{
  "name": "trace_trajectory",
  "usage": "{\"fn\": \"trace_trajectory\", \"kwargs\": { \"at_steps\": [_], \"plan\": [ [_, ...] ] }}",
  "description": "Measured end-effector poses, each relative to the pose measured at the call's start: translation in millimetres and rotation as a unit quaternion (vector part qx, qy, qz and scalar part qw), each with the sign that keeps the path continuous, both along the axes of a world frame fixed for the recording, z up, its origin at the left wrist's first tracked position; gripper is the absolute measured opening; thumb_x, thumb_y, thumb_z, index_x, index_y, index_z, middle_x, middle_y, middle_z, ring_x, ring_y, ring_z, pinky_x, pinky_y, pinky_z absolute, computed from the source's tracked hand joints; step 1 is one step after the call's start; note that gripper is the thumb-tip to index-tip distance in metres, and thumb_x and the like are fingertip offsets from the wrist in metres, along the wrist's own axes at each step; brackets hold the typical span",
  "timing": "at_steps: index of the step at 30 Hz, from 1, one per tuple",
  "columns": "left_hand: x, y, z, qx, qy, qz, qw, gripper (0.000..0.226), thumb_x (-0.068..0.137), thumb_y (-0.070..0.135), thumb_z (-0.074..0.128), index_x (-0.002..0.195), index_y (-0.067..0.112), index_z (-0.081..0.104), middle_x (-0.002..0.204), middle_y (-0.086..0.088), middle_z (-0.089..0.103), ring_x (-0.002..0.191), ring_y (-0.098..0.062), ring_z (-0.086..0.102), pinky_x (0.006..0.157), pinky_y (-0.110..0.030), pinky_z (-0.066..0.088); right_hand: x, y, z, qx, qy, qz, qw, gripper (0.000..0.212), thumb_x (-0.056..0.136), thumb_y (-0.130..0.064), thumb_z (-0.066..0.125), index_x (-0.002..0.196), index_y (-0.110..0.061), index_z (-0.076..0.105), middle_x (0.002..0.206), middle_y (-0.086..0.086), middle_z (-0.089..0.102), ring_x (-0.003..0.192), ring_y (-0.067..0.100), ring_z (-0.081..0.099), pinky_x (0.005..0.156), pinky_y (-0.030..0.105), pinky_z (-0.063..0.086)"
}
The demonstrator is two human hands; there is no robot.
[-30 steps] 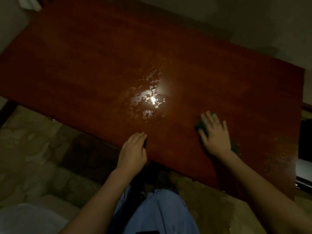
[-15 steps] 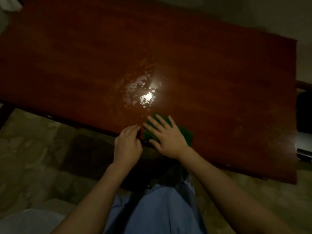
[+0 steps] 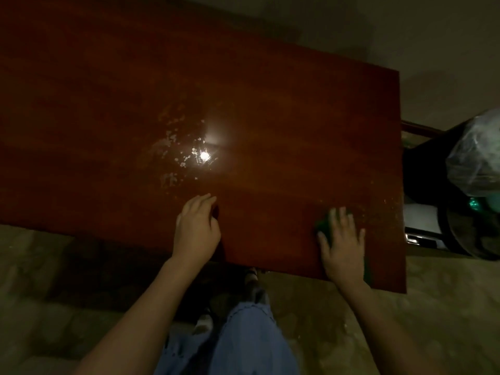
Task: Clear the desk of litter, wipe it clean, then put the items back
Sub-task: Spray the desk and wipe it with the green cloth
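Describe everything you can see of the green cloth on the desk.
Only slivers of the green cloth show, dark green and soft-looking, peeking out past the fingers and along the outer edge of the right hand. That hand lies flat on it with fingers spread, pressing it onto the red-brown desk near the front right corner. Its full shape is hidden.

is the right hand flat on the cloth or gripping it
Flat: the right hand lies with fingers straight and spread over the green cloth on the desk.

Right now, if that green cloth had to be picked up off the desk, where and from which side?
Take the green cloth at its exposed far-left edge, coming from above: it lies flat on the desk under the right hand, which hides the rest.
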State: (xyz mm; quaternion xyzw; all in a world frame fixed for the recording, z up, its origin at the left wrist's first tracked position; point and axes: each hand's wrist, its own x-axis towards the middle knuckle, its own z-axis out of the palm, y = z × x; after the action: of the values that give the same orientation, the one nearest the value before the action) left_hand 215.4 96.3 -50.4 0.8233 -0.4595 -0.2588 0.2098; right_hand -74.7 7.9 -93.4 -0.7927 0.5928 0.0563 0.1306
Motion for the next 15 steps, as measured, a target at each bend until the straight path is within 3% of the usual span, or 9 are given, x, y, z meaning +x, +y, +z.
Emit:
{"fn": "trace_trajectory", "kwargs": {
  "at_steps": [2,5,8,10,13,15],
  "plan": [
    [-6.0,-7.4,-1.9,0.006,0.006,0.003,1.000,0.046,0.092,0.003,0.046,0.138,0.009,0.046,0.144,-0.006,0.044,0.137,-0.021,0.031,0.115,-0.039,0.023,17.5,-37.9,3.5,-0.004,0.005,-0.107,0.994,0.066,0.099,-0.051,0.021,0.152,-0.013,0.014,0.159,0.012,0.013,0.146,0.030,0.011,0.117,0.055,0.010],
    [-10.7,-21.1,-4.4,0.010,0.006,0.013,1.000,0.046,0.091,0.001,0.046,0.137,0.008,0.047,0.143,-0.007,0.044,0.136,-0.021,0.032,0.115,-0.039,0.025,61.9,-92.6,6.4,0.002,0.018,-0.083,0.996,0.065,0.100,-0.050,0.022,0.153,-0.016,0.004,0.161,0.008,0.003,0.148,0.027,0.002,0.118,0.052,0.005],
    [-9.6,-34.3,-2.9,0.005,-0.006,0.043,0.999,0.046,0.090,-0.002,0.047,0.135,0.006,0.049,0.140,-0.009,0.047,0.134,-0.023,0.035,0.114,-0.039,0.027,110.9,-96.6,5.5,0.012,0.020,0.052,0.998,0.065,0.100,-0.051,0.023,0.153,-0.020,0.003,0.161,0.004,-0.001,0.148,0.025,0.000,0.117,0.049,0.001],
    [-6.8,-42.5,-1.9,0.001,-0.017,0.054,0.998,0.045,0.089,-0.002,0.048,0.133,0.004,0.050,0.139,-0.011,0.049,0.132,-0.025,0.037,0.112,-0.038,0.028,131.8,-63.6,3.5,0.027,-0.002,0.186,0.982,0.063,0.099,-0.050,0.028,0.153,-0.022,0.011,0.160,0.003,0.007,0.147,0.026,0.007,0.118,0.053,0.009],
    [-5.7,-53.1,-0.8,-0.004,-0.031,0.048,0.998,0.045,0.087,-0.003,0.047,0.132,0.003,0.052,0.137,-0.013,0.050,0.130,-0.027,0.038,0.110,-0.036,0.027,128.6,-3.7,0.1,0.020,-0.017,0.406,0.913,0.056,0.094,-0.050,0.027,0.139,-0.024,0.048,0.151,0.002,0.036,0.140,0.026,0.031,0.112,0.057,0.026],
    [-7.9,-59.6,0.9,-0.008,-0.028,0.047,0.998,0.045,0.088,-0.002,0.047,0.132,0.003,0.052,0.138,-0.012,0.050,0.131,-0.027,0.038,0.110,-0.037,0.027,101.9,16.2,-5.7,0.017,0.003,0.494,0.870,0.053,0.094,-0.051,0.027,0.137,-0.028,0.049,0.149,-0.002,0.040,0.140,0.024,0.032,0.114,0.055,0.020]
  ]
}}
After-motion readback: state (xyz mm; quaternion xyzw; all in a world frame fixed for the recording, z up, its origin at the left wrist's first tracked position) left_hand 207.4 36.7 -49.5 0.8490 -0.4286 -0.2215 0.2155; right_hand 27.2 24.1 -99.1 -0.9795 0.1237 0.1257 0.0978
